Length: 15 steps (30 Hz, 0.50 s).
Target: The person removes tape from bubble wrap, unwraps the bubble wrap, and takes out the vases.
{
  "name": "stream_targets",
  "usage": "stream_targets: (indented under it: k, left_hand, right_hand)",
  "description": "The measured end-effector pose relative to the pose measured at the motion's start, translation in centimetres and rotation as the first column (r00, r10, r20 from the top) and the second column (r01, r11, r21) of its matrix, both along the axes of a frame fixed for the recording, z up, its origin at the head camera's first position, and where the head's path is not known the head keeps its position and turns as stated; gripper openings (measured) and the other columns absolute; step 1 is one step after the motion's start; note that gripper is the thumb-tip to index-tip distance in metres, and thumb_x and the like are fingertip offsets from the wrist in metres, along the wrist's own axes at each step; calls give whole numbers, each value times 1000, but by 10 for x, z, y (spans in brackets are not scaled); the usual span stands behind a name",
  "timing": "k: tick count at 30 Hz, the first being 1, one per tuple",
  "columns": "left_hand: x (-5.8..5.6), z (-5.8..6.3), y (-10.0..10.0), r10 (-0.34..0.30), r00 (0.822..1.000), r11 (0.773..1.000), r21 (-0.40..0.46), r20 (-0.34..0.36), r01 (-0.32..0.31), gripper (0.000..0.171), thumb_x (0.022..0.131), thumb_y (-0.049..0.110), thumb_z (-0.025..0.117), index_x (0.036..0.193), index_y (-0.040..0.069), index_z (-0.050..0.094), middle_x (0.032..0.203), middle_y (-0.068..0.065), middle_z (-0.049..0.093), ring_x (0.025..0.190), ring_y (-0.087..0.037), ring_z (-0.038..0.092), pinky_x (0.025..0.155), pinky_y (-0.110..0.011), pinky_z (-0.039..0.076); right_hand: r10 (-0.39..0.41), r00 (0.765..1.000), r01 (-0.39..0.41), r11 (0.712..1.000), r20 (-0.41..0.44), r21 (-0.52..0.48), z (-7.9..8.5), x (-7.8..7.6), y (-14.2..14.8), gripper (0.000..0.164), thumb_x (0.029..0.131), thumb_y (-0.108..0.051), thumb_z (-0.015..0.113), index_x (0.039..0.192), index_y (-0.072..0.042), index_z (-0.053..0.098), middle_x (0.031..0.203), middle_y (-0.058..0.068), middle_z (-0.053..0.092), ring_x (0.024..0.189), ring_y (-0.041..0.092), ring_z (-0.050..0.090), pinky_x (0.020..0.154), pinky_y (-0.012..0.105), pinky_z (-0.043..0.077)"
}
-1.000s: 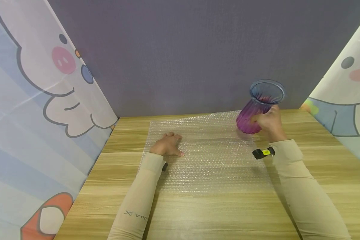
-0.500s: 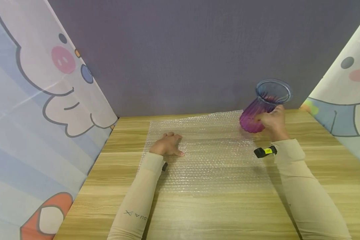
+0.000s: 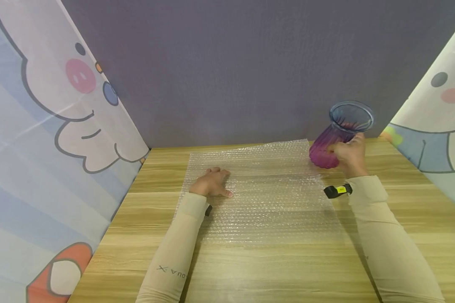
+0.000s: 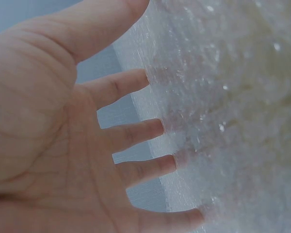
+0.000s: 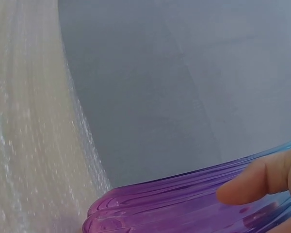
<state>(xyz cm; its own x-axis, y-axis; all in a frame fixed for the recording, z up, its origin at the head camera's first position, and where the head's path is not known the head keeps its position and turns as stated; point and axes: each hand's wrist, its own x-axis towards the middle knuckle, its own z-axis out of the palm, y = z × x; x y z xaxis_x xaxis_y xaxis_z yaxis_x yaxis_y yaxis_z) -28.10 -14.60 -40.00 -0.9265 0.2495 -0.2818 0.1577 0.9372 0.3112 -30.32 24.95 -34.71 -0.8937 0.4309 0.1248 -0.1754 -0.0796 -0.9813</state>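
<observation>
My right hand (image 3: 351,155) grips a ribbed glass vase (image 3: 324,149), pink-purple at its base and blue at its flared rim. In the head view the vase leans with its mouth to the right, at the far right corner of a bubble wrap sheet (image 3: 273,198). The right wrist view shows the thumb (image 5: 252,187) lying along the purple side (image 5: 174,208); the other fingers are mostly hidden. My left hand (image 3: 210,183) rests on the left part of the sheet, fingers spread. Seen from the left wrist, its fingertips (image 4: 167,165) press against the bubble wrap (image 4: 242,116).
The bubble wrap lies flat on a wood-grain table (image 3: 273,273). A dark grey panel (image 3: 242,75) rises along the back edge, close behind the vase. Cartoon-printed cloths stand at the left (image 3: 45,168) and right (image 3: 436,134).
The right hand has carried the vase a little to the right, toward the sheet's far right corner. My left hand has kept its place on the bubble wrap.
</observation>
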Motion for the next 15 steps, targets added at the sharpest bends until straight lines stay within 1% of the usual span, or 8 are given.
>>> stream_targets:
  k: [6,8,11,15]
  left_hand:
    - [1,1,1,-7,1000,1000,-6,-8,7,95,79,48,84,159,24,37,169,-12,26,156,-45,18,114,-76,30]
    - [1,1,1,-9,1000,1000,-9,-10,9,95,79,48,84,159,24,38,169,-12,27,156,-45,19,113,-76,30]
    - [1,1,1,-9,1000,1000,-12,-10,9,95,80,48,84,159,24,37,169,-12,27,156,-45,19,114,-75,30]
    - [2,2,2,-8,1000,1000,-16,-7,8,95,80,48,83,159,24,37,169,-13,25,156,-45,18,114,-75,29]
  right_hand:
    - [-45,998,42,996,50,74,-4,-2,6,81,57,36,48,110,-25,48,102,-10,56,95,7,51,65,12,49]
    - [-52,997,48,996,51,70,-5,-2,7,83,57,37,48,111,-26,47,103,-10,56,95,7,50,64,12,49]
    - [-50,998,48,998,38,33,-7,-3,10,86,56,39,46,113,-26,46,104,-10,56,95,7,50,63,11,49]
    - [-41,999,42,999,25,-15,-9,-5,13,88,55,40,43,114,-26,46,103,-9,55,92,7,48,57,12,46]
